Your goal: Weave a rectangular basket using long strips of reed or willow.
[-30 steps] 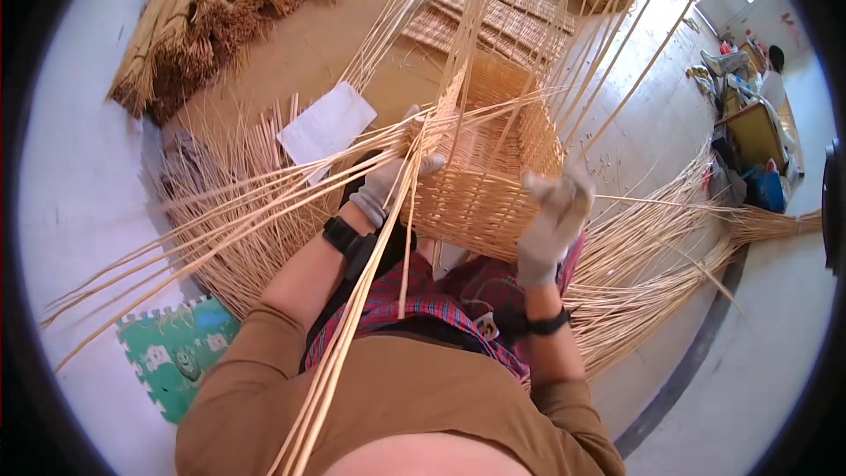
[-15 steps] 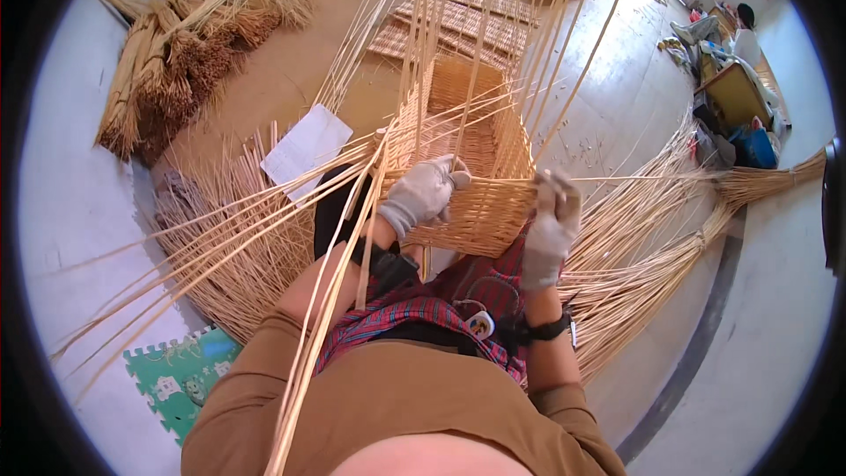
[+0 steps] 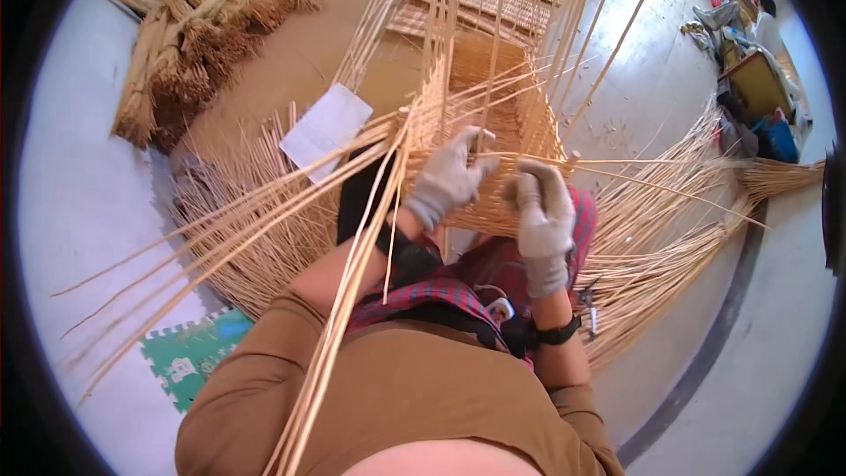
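A rectangular woven basket (image 3: 478,211) rests at my lap, with long upright stakes (image 3: 499,9) rising from it and a bundle of loose pale strands crossing its left corner. My left hand (image 3: 448,178), in a grey glove, grips the near rim at a stake, thumb and fingers closed on it. My right hand (image 3: 542,222), also gloved, is just right of it with fingers curled at the basket's near side by a horizontal strand; what they pinch is hidden.
Reed bundles (image 3: 167,53) lie upper left, loose stalks (image 3: 238,220) left, long rods (image 3: 652,264) right. Woven panels (image 3: 441,4), white paper (image 3: 322,128), a green foam mat (image 3: 189,357) and a blue bag (image 3: 774,137) surround me. A person (image 3: 763,31) is at the cluttered right side.
My left hand has moved from the basket's left corner rightward and up along the near rim. My right hand has shifted down and left, its fingers curling closer toward the left hand.
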Available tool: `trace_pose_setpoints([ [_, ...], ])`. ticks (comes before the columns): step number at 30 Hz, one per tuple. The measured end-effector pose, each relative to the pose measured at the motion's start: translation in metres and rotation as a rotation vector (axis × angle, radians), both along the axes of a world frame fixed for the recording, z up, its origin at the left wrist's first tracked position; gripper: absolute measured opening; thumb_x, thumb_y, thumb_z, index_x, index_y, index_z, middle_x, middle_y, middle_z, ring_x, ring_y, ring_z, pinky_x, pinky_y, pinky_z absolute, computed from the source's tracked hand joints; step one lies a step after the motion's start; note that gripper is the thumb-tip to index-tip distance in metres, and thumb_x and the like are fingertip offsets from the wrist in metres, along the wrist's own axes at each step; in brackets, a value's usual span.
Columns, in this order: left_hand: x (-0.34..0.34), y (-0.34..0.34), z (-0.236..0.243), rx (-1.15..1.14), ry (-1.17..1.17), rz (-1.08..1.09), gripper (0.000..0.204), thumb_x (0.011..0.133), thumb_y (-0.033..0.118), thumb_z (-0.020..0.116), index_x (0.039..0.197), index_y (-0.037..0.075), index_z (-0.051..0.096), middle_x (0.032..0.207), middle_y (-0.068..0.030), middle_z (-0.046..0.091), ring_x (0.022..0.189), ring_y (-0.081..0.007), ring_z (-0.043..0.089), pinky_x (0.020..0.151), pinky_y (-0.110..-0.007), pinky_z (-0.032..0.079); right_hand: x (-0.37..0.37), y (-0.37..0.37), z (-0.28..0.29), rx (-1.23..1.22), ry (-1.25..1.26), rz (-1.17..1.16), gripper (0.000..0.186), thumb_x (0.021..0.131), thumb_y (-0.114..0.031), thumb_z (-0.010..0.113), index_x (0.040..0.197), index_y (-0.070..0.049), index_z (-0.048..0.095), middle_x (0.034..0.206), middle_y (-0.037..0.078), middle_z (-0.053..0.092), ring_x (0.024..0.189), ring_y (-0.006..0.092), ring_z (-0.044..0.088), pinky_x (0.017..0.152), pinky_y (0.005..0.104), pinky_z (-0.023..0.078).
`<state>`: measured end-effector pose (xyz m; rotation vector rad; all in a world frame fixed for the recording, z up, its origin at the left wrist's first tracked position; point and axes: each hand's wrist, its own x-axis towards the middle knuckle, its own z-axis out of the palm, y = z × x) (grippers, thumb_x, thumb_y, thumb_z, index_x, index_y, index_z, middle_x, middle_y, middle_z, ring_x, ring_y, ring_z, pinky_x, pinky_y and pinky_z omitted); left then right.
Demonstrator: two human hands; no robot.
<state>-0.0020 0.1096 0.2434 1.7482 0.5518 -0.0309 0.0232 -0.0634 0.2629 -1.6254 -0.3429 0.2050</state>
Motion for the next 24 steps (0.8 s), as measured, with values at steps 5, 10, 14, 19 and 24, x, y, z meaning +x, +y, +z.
trace_pose_setpoints([
  [5, -0.095, 0.02, -0.078, 0.347, -0.451, 0.165, 0.033, 0.094, -0.004, 0.07, 0.125, 0.004, 0.063, 0.119, -0.0118, 0.062, 0.102, -0.0146, 0.067, 0.076, -0.027, 0.056, -0.001, 0.087, 0.028, -0.127, -0.093, 0.207, 0.075, 0.105, -0.043, 0.058, 0.156, 0.008, 0.035, 0.147, 0.031, 0.054, 0.133, 0.0393, 0.058, 0.112, 0.0416, 0.045],
  [10, -0.106, 0.044, -0.053, 0.743, -0.155, 0.197, 0.06, 0.09, 0.031, 0.08, 0.135, 0.0, 0.058, 0.125, -0.0267, 0.064, 0.103, -0.0471, 0.064, 0.091, -0.05, 0.052, 0.065, 0.162, 0.004, -0.38, 0.255, 0.065, 0.124, 0.089, -0.075, 0.06, 0.16, 0.014, 0.01, 0.162, 0.041, 0.019, 0.155, 0.0456, 0.022, 0.126, 0.044, 0.026],
  [14, -0.109, 0.062, -0.071, 0.947, -0.221, 0.144, 0.056, 0.086, 0.033, 0.083, 0.128, 0.0, 0.063, 0.103, -0.0234, 0.069, 0.093, -0.043, 0.067, 0.083, -0.049, 0.055, 0.066, 0.178, -0.007, -0.308, 0.433, -0.017, 0.135, 0.08, -0.073, 0.073, 0.161, 0.012, 0.005, 0.169, 0.034, 0.006, 0.159, 0.0437, 0.01, 0.128, 0.0468, 0.021],
  [19, -0.102, 0.071, -0.08, 1.071, -0.139, 0.111, 0.049, 0.086, 0.025, 0.083, 0.124, 0.0, 0.065, 0.092, -0.0178, 0.069, 0.082, -0.0388, 0.067, 0.074, -0.048, 0.054, 0.036, 0.188, -0.036, -0.138, -0.169, -0.356, 0.086, 0.095, -0.042, 0.077, 0.158, 0.001, 0.037, 0.134, 0.021, 0.059, 0.108, 0.0247, 0.065, 0.092, 0.0344, 0.054],
  [24, -0.102, 0.072, -0.073, 0.973, -0.248, 0.117, 0.061, 0.083, 0.015, 0.084, 0.136, 0.004, 0.056, 0.097, -0.014, 0.069, 0.085, -0.0319, 0.067, 0.078, -0.044, 0.054, 0.036, 0.168, -0.017, 0.341, 0.14, 0.119, 0.046, 0.112, -0.037, 0.049, 0.139, -0.002, 0.061, 0.106, 0.007, 0.073, 0.082, 0.0133, 0.065, 0.078, 0.0267, 0.053],
])
